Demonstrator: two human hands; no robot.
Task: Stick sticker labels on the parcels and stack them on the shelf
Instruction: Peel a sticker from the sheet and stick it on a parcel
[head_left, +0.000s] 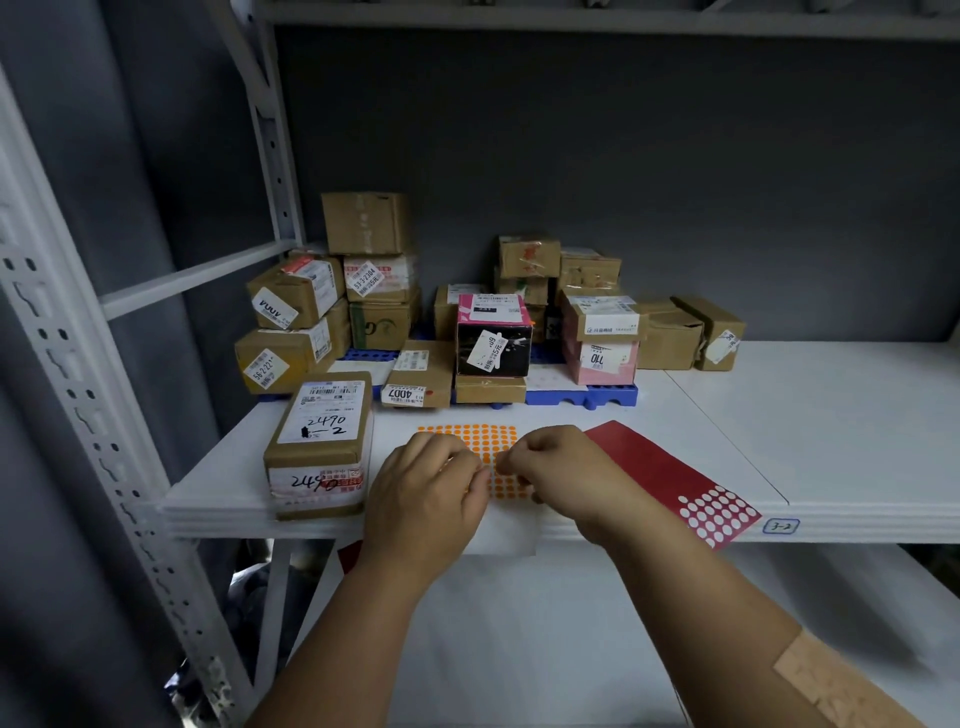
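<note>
An orange sticker sheet (470, 441) is laid flat on the white shelf (831, 415), near its front edge, and both hands are held over its near half. The left hand (423, 488) and the right hand (558, 467) are brought close together, fingertips almost meeting, with the fingers curled down onto the sheet; whether a single sticker is pinched between them cannot be told. Just left of the left hand, a brown parcel (319, 441) with "2490" handwritten on its label is set at the shelf's front edge. Just right of the right hand, a red sticker sheet (675, 478) is spread at an angle, its near corner showing white dots and overhanging the edge. Farther back, a pile of parcels (488, 317) is stacked on blue plastic pallets (582, 397) against the grey wall. A small tag (781, 526) is stuck to the shelf's front lip.
</note>
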